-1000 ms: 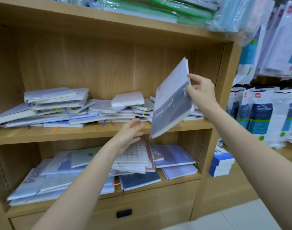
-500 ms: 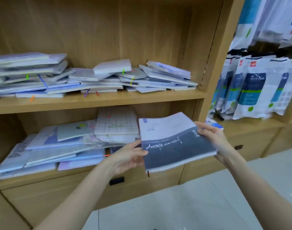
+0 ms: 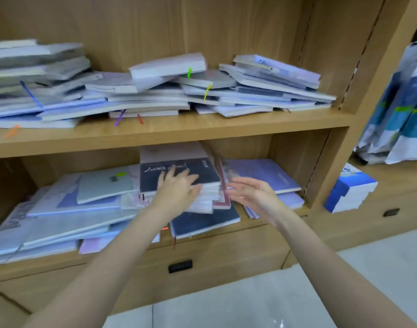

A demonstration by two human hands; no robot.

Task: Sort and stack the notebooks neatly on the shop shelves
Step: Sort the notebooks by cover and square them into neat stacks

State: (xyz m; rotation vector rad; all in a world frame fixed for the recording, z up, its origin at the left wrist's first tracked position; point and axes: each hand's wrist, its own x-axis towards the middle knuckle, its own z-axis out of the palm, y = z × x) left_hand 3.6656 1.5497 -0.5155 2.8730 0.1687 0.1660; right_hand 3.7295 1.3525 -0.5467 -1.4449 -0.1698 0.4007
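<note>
The dark blue and white notebook [image 3: 179,168] lies on top of the middle stack on the lower shelf [image 3: 226,235]. My left hand [image 3: 178,189] rests flat on its cover with straight fingers. To the right of that stack, my right hand [image 3: 252,194] hovers with spread fingers and holds nothing. A purple notebook [image 3: 262,172] lies to the right of it. Loose heaps of pale notebooks [image 3: 155,95] cover the upper shelf [image 3: 179,132], and more pale notebooks [image 3: 67,209] lie on the lower shelf's left.
A drawer with a black handle [image 3: 180,266] sits under the lower shelf. A blue and white stack of packs [image 3: 350,189] stands on the neighbouring ledge to the right, below hanging plastic packets [image 3: 401,121]. Pale floor tiles [image 3: 250,301] lie below.
The dark blue and white notebook went from my two hands in front of the shelves onto the lower shelf's middle stack. My right hand has let go of it.
</note>
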